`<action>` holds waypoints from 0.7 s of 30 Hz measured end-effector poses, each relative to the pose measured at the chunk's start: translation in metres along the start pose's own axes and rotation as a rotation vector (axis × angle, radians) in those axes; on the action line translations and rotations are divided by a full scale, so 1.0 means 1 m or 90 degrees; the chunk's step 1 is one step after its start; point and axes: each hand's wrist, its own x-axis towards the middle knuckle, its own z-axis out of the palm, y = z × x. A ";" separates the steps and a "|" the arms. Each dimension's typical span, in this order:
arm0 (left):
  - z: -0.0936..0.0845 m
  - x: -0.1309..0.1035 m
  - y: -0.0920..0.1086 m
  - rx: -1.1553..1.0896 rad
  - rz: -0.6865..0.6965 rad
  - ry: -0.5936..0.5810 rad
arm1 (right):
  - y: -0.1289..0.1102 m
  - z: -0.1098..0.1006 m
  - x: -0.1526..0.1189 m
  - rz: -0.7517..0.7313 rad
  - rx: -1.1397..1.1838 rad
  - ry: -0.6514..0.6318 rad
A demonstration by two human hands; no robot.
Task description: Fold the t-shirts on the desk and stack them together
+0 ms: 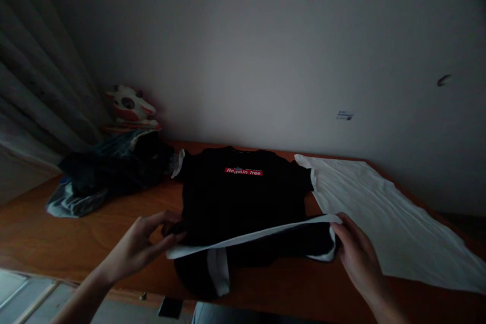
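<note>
White band on black cloth stretched between my left fingers and right fingers, both gripping its ends, across the lower part of a black shirt near the tabletop's front edge. Seemingly straightening it, I probably next needed to lower it evenly.

Across its chest, the black shirt is showing the words "Remain free" in white letters on a red bar. The wording is reading from left to right, with a capital R and the rest in small letters. A small greyish mark (too blurred to name) is overlapping the bar's top edge by "Remain". On the wall, a small label is bearing bluish print and a dark block, its lettering being too small to read.
</note>
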 end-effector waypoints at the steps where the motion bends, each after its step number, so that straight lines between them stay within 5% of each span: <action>1: 0.001 0.000 0.001 -0.025 -0.003 -0.022 | -0.002 -0.003 -0.001 0.014 0.007 -0.016; 6: 0.025 0.002 0.006 0.003 -0.053 -0.110 | 0.002 -0.003 -0.001 0.047 -0.110 -0.094; 9: 0.053 -0.009 0.006 0.096 -0.004 -0.163 | 0.013 0.002 -0.010 0.043 -0.209 -0.165; 13: 0.081 -0.023 -0.001 0.173 0.010 -0.099 | 0.030 0.006 -0.029 -0.075 -0.374 -0.300; 16: 0.074 -0.018 -0.007 0.158 -0.044 -0.059 | 0.034 0.002 -0.028 -0.122 -0.431 -0.286; 21: 0.024 0.005 -0.009 0.106 -0.090 -0.063 | 0.014 -0.017 0.002 -0.082 -0.425 -0.260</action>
